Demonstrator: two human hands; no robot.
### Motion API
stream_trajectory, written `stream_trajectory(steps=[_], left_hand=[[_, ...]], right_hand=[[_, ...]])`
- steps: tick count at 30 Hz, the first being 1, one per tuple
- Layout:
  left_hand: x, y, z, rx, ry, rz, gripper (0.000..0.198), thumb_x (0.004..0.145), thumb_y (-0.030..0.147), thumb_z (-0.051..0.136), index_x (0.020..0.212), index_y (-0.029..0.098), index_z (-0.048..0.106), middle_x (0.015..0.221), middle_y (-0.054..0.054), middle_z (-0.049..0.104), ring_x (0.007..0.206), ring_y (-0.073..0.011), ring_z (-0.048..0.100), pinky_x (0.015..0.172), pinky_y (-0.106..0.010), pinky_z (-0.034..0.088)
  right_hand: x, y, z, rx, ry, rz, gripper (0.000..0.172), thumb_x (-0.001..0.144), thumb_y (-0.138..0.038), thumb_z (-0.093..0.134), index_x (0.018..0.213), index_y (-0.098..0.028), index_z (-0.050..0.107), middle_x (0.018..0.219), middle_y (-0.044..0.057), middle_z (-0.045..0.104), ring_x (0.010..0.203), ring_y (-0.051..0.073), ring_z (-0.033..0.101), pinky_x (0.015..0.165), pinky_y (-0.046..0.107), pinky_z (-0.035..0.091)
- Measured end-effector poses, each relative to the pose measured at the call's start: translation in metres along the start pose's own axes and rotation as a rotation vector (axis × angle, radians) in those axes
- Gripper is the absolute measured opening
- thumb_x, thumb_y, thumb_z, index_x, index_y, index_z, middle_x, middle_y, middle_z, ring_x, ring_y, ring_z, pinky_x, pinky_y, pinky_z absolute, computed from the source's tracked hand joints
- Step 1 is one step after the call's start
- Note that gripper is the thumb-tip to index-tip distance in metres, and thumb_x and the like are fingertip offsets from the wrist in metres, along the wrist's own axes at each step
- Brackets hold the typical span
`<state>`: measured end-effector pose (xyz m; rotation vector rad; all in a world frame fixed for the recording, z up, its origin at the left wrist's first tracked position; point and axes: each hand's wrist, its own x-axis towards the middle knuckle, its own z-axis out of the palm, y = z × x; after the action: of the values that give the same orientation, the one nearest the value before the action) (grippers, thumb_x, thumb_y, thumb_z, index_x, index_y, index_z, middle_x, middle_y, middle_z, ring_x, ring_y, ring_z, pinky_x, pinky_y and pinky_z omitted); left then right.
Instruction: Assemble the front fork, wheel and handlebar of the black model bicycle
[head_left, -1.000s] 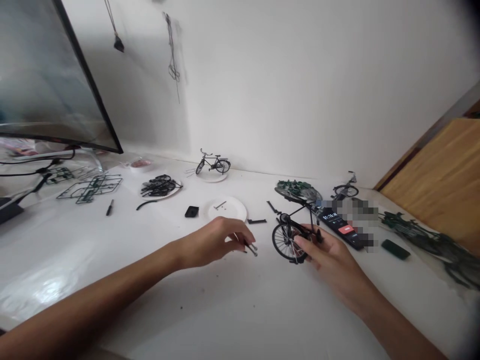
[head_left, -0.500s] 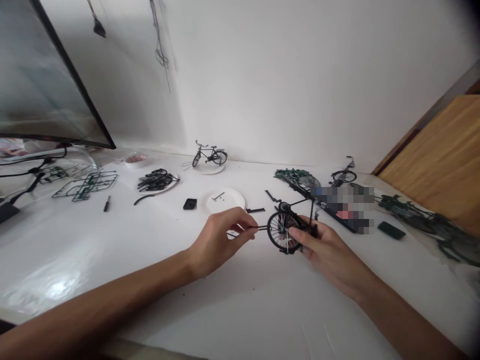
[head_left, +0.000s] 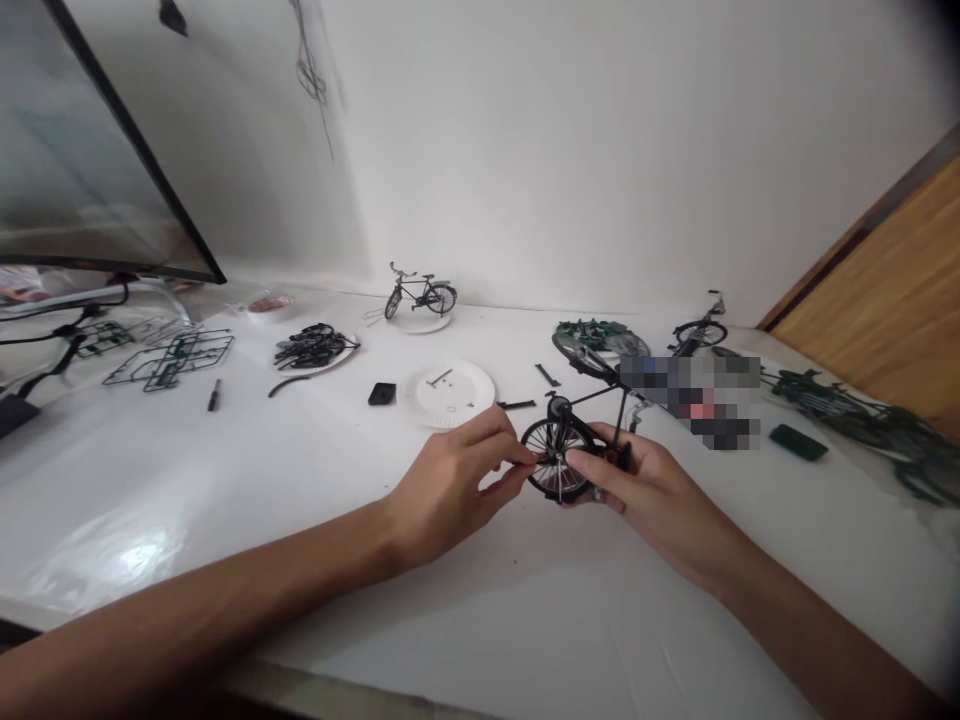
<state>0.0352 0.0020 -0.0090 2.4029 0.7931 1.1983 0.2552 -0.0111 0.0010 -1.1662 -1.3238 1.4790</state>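
Note:
My right hand (head_left: 637, 480) grips a black model bicycle (head_left: 621, 412) in front of me, its thumb near the hub of the spoked wheel (head_left: 541, 438). Against the left side of that wheel, my left hand (head_left: 457, 480) pinches a thin black two-pronged part (head_left: 546, 461), mostly covered by the fingers and wheel. Just beyond the left hand lies a white paper plate (head_left: 409, 395) with a few tiny parts on it. Small dark strips (head_left: 547, 375) lie on the table close to the bicycle.
A finished-looking model bicycle (head_left: 421, 294) stands at the back, another (head_left: 703, 325) at the back right. Black parts (head_left: 311, 346) fill a plate on the left, near green sprue frames (head_left: 176, 358) and a small screwdriver (head_left: 215, 395). Green parts (head_left: 847, 410) lie at right; a monitor (head_left: 97, 150) overhangs the left.
My left hand has moved right, bringing the thin part from the wheel's edge in toward its hub. The right hand keeps its grip, with the bicycle shifted slightly left in view.

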Motion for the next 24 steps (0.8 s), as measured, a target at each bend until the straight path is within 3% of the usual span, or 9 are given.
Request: stream_trajectory(steps=[5, 9, 14, 16, 18, 21, 24], left_hand=[[0.000, 0.001, -0.001, 0.031, -0.016, -0.003, 0.011, 0.094, 0.016, 0.054, 0.095, 0.016, 0.065, 0.089, -0.003, 0.058, 0.076, -0.0096, 0.055, 0.066, -0.025, 0.049], [0.000, 0.002, 0.001, 0.080, -0.030, 0.030, 0.011, 0.095, 0.016, 0.053, 0.095, 0.016, 0.064, 0.089, -0.004, 0.059, 0.079, -0.0113, 0.056, 0.067, -0.025, 0.049], [0.000, 0.003, 0.000, 0.154, -0.042, 0.120, 0.012, 0.096, 0.015, 0.052, 0.097, 0.016, 0.063, 0.091, -0.005, 0.060, 0.079, -0.0122, 0.056, 0.068, -0.026, 0.048], [0.001, 0.006, -0.004, 0.086, -0.049, 0.151, 0.009, 0.094, 0.019, 0.056, 0.100, 0.016, 0.063, 0.095, -0.007, 0.061, 0.084, -0.0136, 0.057, 0.072, -0.028, 0.050], [0.004, 0.009, -0.008, -0.075, -0.018, 0.082, 0.012, 0.093, 0.023, 0.059, 0.103, 0.015, 0.062, 0.097, -0.008, 0.061, 0.088, -0.0147, 0.058, 0.077, -0.029, 0.051], [0.008, 0.010, -0.013, -0.342, 0.029, -0.162, 0.014, 0.097, 0.026, 0.054, 0.100, 0.014, 0.062, 0.095, -0.007, 0.061, 0.089, -0.0141, 0.058, 0.078, -0.028, 0.051], [0.012, 0.004, -0.017, -0.516, -0.092, -0.270, 0.019, 0.095, 0.029, 0.057, 0.094, 0.013, 0.068, 0.095, -0.007, 0.064, 0.084, -0.0133, 0.060, 0.068, -0.024, 0.052]], right_hand=[[-0.002, 0.000, 0.008, -0.033, 0.100, -0.026, 0.031, 0.079, -0.039, 0.076, 0.103, -0.021, 0.067, 0.096, 0.005, 0.070, 0.083, 0.018, 0.064, 0.073, 0.032, 0.056], [-0.002, 0.001, 0.012, -0.098, 0.200, -0.046, 0.038, 0.070, -0.037, 0.082, 0.101, -0.021, 0.068, 0.096, 0.004, 0.072, 0.091, 0.021, 0.064, 0.083, 0.035, 0.052], [-0.005, -0.005, 0.017, -0.209, 0.252, -0.070, 0.029, 0.069, -0.038, 0.081, 0.090, -0.023, 0.069, 0.091, 0.005, 0.073, 0.088, 0.026, 0.066, 0.080, 0.039, 0.053], [-0.008, -0.007, 0.019, -0.221, 0.271, -0.103, 0.025, 0.068, -0.036, 0.082, 0.086, -0.024, 0.069, 0.086, 0.004, 0.073, 0.085, 0.027, 0.067, 0.079, 0.041, 0.054], [-0.011, -0.007, 0.018, -0.239, 0.340, -0.148, 0.030, 0.065, -0.035, 0.084, 0.090, -0.026, 0.069, 0.085, 0.004, 0.073, 0.082, 0.027, 0.069, 0.077, 0.042, 0.055], [-0.016, -0.005, 0.014, -0.340, 0.406, -0.269, 0.037, 0.065, -0.034, 0.085, 0.097, -0.029, 0.068, 0.091, 0.003, 0.074, 0.083, 0.028, 0.070, 0.073, 0.040, 0.057], [-0.024, -0.005, 0.007, -0.484, 0.199, -0.527, 0.018, 0.075, -0.034, 0.077, 0.092, -0.033, 0.072, 0.104, 0.004, 0.072, 0.086, 0.026, 0.071, 0.075, 0.039, 0.058]])
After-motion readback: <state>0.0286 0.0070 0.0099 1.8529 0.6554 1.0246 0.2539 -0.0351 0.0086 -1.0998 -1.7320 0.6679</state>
